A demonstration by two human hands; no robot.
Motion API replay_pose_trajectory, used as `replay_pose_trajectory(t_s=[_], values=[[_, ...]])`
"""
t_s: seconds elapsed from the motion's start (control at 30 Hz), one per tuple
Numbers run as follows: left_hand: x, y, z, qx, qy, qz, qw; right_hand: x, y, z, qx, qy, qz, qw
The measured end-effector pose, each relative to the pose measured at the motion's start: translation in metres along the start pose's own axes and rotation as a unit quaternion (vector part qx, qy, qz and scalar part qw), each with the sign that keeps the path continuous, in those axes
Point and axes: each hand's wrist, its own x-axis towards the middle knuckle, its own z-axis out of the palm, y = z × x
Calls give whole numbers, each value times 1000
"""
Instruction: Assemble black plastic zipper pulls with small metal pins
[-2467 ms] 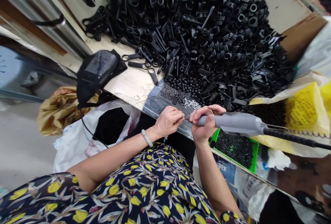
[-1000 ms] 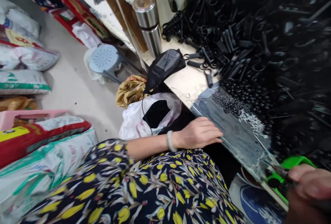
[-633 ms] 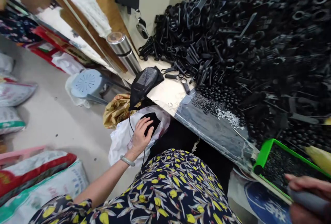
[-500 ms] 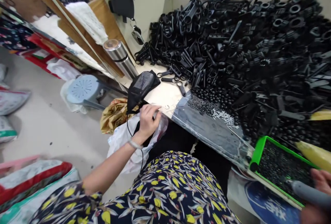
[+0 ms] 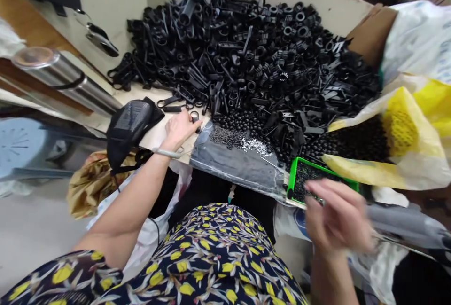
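My left hand (image 5: 181, 130) is at the left part of the worktop, its thumb and fingers closed about a black ring-ended part (image 5: 195, 117). Close by lie more black ring-ended parts (image 5: 172, 108). My right hand (image 5: 340, 215) is smeared by motion in front of a green-rimmed tray (image 5: 292, 178), which holds small black pieces. Whether its fingers hold anything cannot be made out. Just to the right of that hand is a grey cylindrical tool (image 5: 405, 222), apart from the fingers as far as the blur shows.
A large heap of black plastic parts (image 5: 225, 56) covers the back of the worktop. Small silver pins (image 5: 255, 146) and black beads (image 5: 243, 124) lie before it. At left stand a steel flask (image 5: 66, 79) and a black mesh pouch (image 5: 132, 124). A yellow bag (image 5: 401, 126) lies at right.
My left hand has moved from the table edge up onto the ring-ended part. My right hand has come away from the grey tool to the tray's front. The view has swung right.
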Motion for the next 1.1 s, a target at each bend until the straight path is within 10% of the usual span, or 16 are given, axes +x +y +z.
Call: replay_pose_trajectory(t_s=[0.17,0.4,0.57,0.83,0.97,1.1], values=[[-20,-12,-5,-77,6,10,997,60,63,102,-13,-11,17,1000],[-49,-22,8,-298,-50,27,953,71,88,156,-238,-119,-9,964],[-82,1,11,-460,-199,25,865,75,93,165,-236,-121,22,964],[-123,27,14,-558,-369,-4,743,72,75,146,139,-183,213,950],[-135,32,24,-567,-389,-36,725,51,73,153,240,-277,315,876],[-142,37,32,-573,-383,-42,723,38,76,153,139,-293,288,901]])
